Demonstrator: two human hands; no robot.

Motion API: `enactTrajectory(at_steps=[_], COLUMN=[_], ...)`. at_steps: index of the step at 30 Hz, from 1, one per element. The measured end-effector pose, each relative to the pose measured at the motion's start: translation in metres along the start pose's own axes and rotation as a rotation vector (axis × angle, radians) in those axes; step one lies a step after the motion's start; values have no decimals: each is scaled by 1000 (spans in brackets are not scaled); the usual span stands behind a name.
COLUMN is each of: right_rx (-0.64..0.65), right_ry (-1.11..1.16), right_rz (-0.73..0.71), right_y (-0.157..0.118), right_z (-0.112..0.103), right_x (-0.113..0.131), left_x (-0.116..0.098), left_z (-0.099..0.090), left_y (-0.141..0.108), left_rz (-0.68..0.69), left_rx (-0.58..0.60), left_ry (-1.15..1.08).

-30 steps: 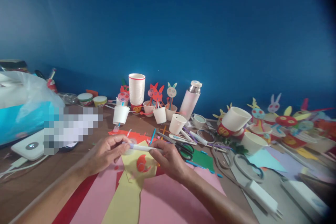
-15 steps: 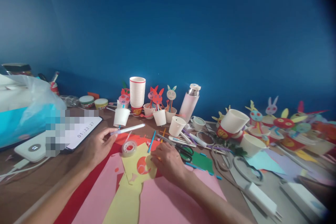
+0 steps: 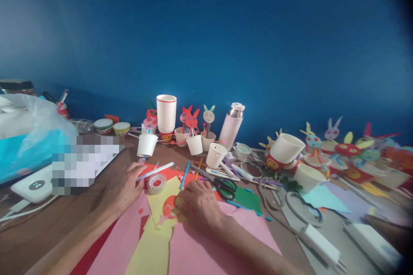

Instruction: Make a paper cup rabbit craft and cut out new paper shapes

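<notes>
My left hand (image 3: 129,184) has its fingers closed on a white pen (image 3: 157,170), whose far end points right, beside a roll of clear tape (image 3: 156,184). My right hand (image 3: 199,202) is curled low over the papers, fingers together at a small yellow paper piece (image 3: 180,206) and the edge of an orange paper disc (image 3: 169,207). Its fingertips are partly hidden. Beneath lie yellow paper (image 3: 150,240) and pink paper (image 3: 206,251). Black scissors (image 3: 227,188) and a blue stick (image 3: 185,175) are just beyond my right hand.
Behind stand paper cups with rabbit faces, a tall cup stack (image 3: 166,114), an empty cup (image 3: 216,155) and a pink thermos (image 3: 231,128). At left are a pixelated phone (image 3: 103,154) and a power bank (image 3: 34,185). More paper rabbits, cables and a white charger (image 3: 322,242) are at right.
My left hand has drawn slightly down and its grip on the pen has moved. My right hand has shifted left and down over the yellow piece and orange disc.
</notes>
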State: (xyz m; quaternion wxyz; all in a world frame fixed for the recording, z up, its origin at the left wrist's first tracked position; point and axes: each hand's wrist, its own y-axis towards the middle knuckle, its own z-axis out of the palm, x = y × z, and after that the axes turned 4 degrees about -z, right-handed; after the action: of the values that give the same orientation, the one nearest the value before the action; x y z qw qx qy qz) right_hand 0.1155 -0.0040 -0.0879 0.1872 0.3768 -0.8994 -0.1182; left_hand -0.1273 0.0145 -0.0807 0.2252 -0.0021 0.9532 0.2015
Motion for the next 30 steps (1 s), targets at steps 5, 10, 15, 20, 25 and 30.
enactTrajectory(at_steps=[5,10,15,20,25,30], right_rx=[-13,1,-5,-2,-10,-130], right_ry=[-36,-19,36,58,84,210], right_rz=[-33,-35,-38,-37,-40,-20], right_y=[0,2,2,3,6,6], right_z=[11,17,14,19,17,4], right_x=[-4,-2,0,-1,1,0], left_x=[-35,-65,-67,-64,-67,-69], left_z=[-9,-8,-1,4,7,10], left_y=[-15,-32,-37,-38,-37,-36], left_rz=[78,219,189,123,6,-179], left_rx=[147,438,481,485,436,343], left_ry=[-135,-52,112,89,-31,-460])
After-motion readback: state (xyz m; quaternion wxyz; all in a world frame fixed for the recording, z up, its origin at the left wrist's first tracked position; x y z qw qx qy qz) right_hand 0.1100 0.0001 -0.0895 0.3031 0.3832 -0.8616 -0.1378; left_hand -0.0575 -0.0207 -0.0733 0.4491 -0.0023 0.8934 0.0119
